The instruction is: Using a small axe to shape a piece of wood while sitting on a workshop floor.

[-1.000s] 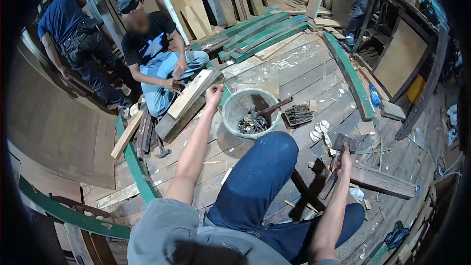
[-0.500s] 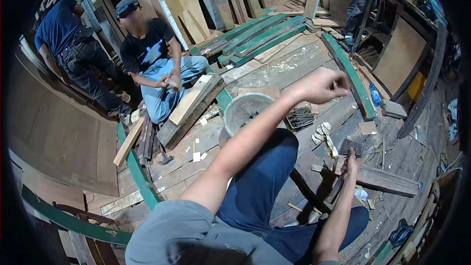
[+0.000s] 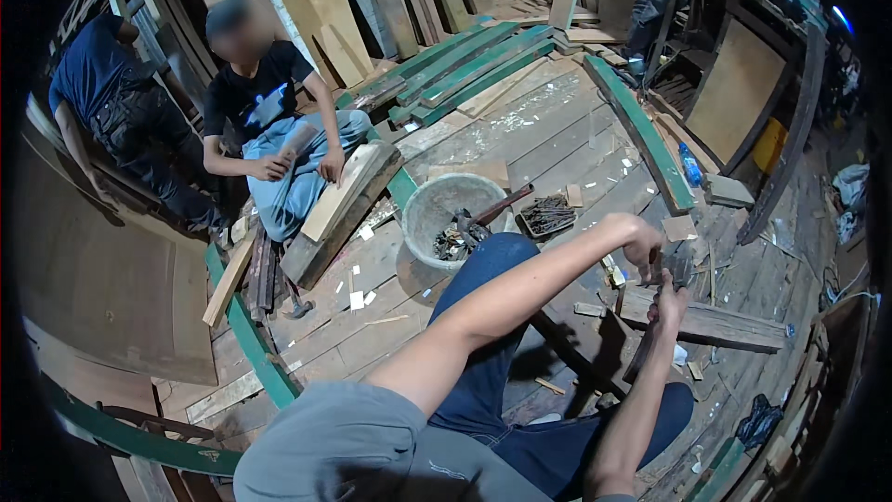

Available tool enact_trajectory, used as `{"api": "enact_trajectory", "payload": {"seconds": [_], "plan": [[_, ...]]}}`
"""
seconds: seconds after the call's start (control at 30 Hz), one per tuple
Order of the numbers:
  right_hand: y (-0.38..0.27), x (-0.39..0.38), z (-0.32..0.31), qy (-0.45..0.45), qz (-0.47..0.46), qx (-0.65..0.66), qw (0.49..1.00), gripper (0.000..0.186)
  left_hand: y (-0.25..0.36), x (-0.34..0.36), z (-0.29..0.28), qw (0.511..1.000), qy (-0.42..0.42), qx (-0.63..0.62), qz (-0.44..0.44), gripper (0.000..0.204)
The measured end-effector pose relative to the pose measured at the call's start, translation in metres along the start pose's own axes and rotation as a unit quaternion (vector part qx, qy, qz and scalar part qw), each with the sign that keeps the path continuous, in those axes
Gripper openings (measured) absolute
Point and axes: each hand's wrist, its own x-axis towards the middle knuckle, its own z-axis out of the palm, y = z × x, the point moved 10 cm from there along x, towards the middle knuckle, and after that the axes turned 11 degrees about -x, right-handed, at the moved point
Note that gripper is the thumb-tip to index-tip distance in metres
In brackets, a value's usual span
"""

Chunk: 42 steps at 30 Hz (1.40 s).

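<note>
My right hand (image 3: 665,311) is closed round a dark, squarish piece (image 3: 677,270) held upright beside my right knee. My left hand (image 3: 643,246) is at that piece's top, fingers curled down toward it; whether they hold something small is hidden. Below lies a weathered timber (image 3: 729,323) on the boards. To the left of my hands sit a tray of nails (image 3: 548,214) and a pale bucket (image 3: 427,209) with metal bits and a rusty tool in it.
A co-worker (image 3: 255,107) sits at left, hands at a pale plank (image 3: 348,186); another (image 3: 111,112) bends behind. A third person's legs (image 3: 641,14) stand by a wooden bench (image 3: 725,93). Green beams (image 3: 636,130), offcuts and a blue bottle (image 3: 689,164) lie on the plank floor (image 3: 557,149).
My left arm has swept from over the bucket rightward to the piece in my right hand. The seated co-worker's hands have shifted. The view has moved slightly.
</note>
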Motion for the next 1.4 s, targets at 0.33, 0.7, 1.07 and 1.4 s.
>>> {"api": "enact_trajectory", "payload": {"seconds": [0.33,0.7,1.07,1.4], "plan": [[-0.042,-0.023,-0.044,0.038,-0.121,-0.05,0.991,0.039,-0.023,0.006,0.008,0.999,0.008,-0.014,-0.031,0.059],[-0.051,-0.022,-0.043,0.027,-0.18,-0.083,0.98,0.033,0.003,-0.002,-0.026,0.976,0.194,-0.038,0.086,0.091],[-0.06,-0.035,-0.012,-0.013,-0.233,-0.165,0.958,0.035,0.012,0.005,-0.014,0.968,0.174,-0.013,0.179,0.056],[-0.076,-0.057,-0.011,-0.022,-0.272,-0.193,0.942,0.036,0.012,0.005,-0.015,0.974,0.131,-0.03,0.18,0.04]]}}
